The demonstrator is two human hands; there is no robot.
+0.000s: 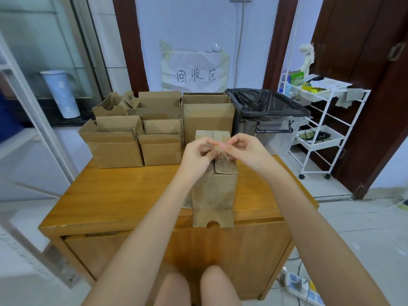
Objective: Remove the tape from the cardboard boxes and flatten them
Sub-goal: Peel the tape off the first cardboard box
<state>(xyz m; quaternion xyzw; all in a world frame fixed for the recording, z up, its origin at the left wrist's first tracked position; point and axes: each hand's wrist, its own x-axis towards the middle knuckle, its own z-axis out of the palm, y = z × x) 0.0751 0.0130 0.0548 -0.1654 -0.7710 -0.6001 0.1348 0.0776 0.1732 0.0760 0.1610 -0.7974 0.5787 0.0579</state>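
A tall brown cardboard box (pixel 214 191) lies on the wooden table (pixel 123 195), one flap hanging over the front edge. Above its top my left hand (pixel 198 154) and my right hand (pixel 245 151) meet. Both pinch a crumpled piece of clear tape (pixel 219 149) between their fingertips. Several opened cardboard boxes (pixel 136 133) stand in a cluster at the table's back left, and a larger box (pixel 207 115) stands behind the one I work on.
A clear bin lined with a black bag (pixel 268 113) stands at the back right. A white wheeled rack (pixel 322 124) with clutter stands right of the table. A power strip (pixel 302 288) lies on the floor at lower right. My knees (pixel 194 288) are under the table edge.
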